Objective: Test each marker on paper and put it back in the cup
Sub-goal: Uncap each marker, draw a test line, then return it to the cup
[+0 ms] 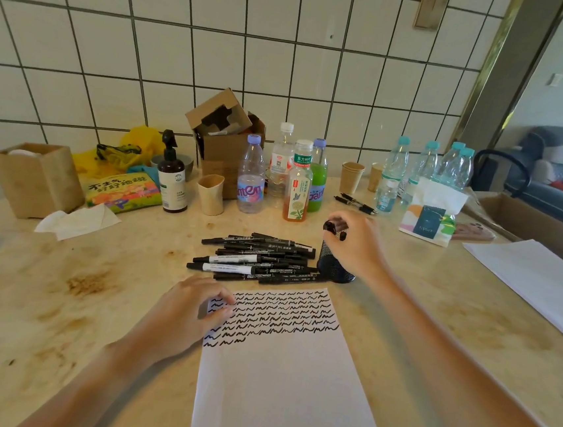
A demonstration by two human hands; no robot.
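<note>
Black mesh cup (pixel 335 268): stands upright on the beige stone table (pixel 93 298), just right of the marker pile and just beyond the top right corner of the paper. Dark marker ends (pixel 335 226) stick out of its top.

Right hand (pixel 356 244): over the cup's mouth, fingers curled round the marker ends there.

Left hand (pixel 192 308): rests on the upper left corner of the paper, fingers bent with the tips on the sheet, gripping nothing.

Paper (pixel 277 385): 1 white sheet lying flat in front of the person; the upper part is filled with rows of black squiggles (pixel 281 313), the lower part blank.

Marker pile (pixel 258 259): black markers, some with white labels, lying roughly parallel on the table between the paper and the bottles, touching the cup at the right end.

Other items at the back: brown pump bottle (pixel 173 175), open cardboard box (pixel 225 139), several drink bottles (pixel 276 178), paper cups (pixel 351 177), tissue pack (pixel 431 217), 2 pens (pixel 356 203). A second white sheet (pixel 538 279) lies at the far right.
</note>
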